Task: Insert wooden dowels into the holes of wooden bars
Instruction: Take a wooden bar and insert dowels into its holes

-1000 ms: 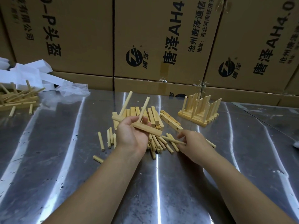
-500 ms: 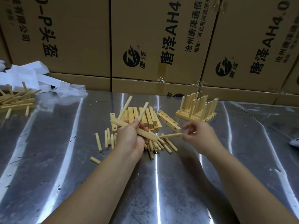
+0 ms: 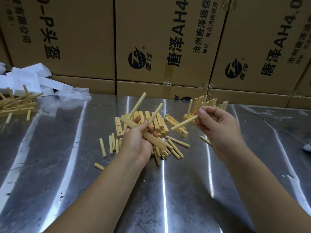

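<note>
My left hand (image 3: 136, 140) grips a pale wooden bar (image 3: 151, 139) slanting down to the right, with two dowels (image 3: 137, 105) standing up out of it. My right hand (image 3: 217, 126) pinches one loose dowel (image 3: 184, 122) by its right end, held in the air to the right of the bar and pointing down-left toward it. Under both hands, on the steel table (image 3: 50, 165), lie a stack of drilled bars (image 3: 158, 121) and several loose dowels (image 3: 109, 145).
A row of bars with upright dowels (image 3: 205, 105) stands at the back right. Another heap of dowelled bars (image 3: 15, 105) lies at the far left beside white foam pieces (image 3: 25, 78) and clear plastic. Cardboard boxes (image 3: 159, 39) wall off the table's far edge.
My right hand picked a dowel from the pile and lifted it up and to the right. My left hand has kept its grip on the bar, raising it slightly.
</note>
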